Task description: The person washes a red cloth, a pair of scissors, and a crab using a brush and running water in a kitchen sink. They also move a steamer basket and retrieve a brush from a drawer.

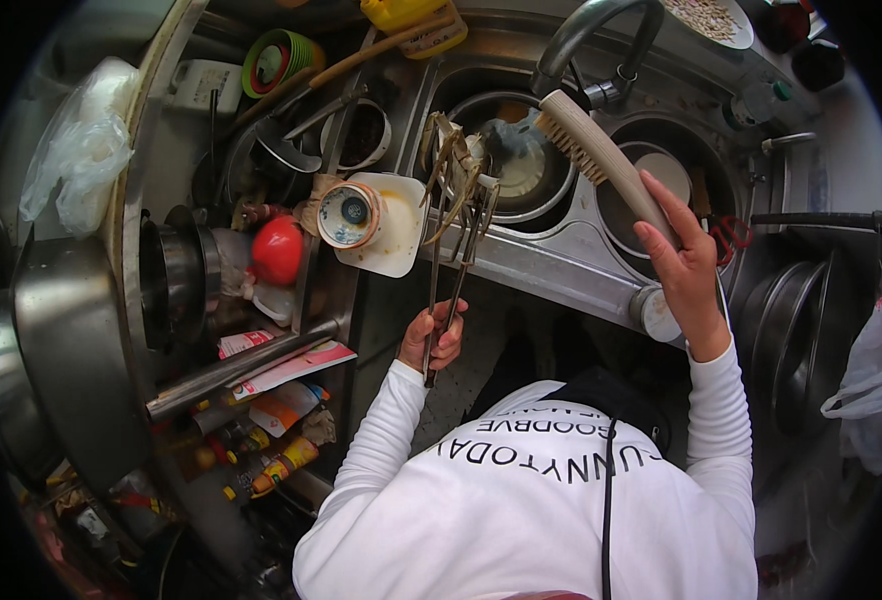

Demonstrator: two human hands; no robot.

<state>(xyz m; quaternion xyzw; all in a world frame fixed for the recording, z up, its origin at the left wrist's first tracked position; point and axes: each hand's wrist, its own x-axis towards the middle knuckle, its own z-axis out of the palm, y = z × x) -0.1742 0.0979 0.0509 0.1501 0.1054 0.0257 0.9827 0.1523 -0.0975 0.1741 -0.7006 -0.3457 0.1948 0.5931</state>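
Observation:
My left hand (433, 337) is closed around the handles of metal tongs (465, 262). A crab (460, 161), its legs hanging down, is gripped at the far end of the tongs, near the left edge of the left sink basin. In my right hand (681, 262) is a scrubbing brush (606, 154) with tan bristles and a pale curved back, raised over the rim between the basins. Below the brush's bristle end and the crab, a metal bowl (520, 176) holding liquid sits in the left basin. Another metal bowl (613, 217) with a pale round thing in it stands in the right basin.
A curved faucet (598, 37) rises behind the basins. Left of the sink, an open jar (349, 214) stands on a white tray (403, 251). A lidded container (655, 311) is at the front rim, near red-handled scissors (733, 236). Pans, bottles and a red bag (276, 251) crowd the left side.

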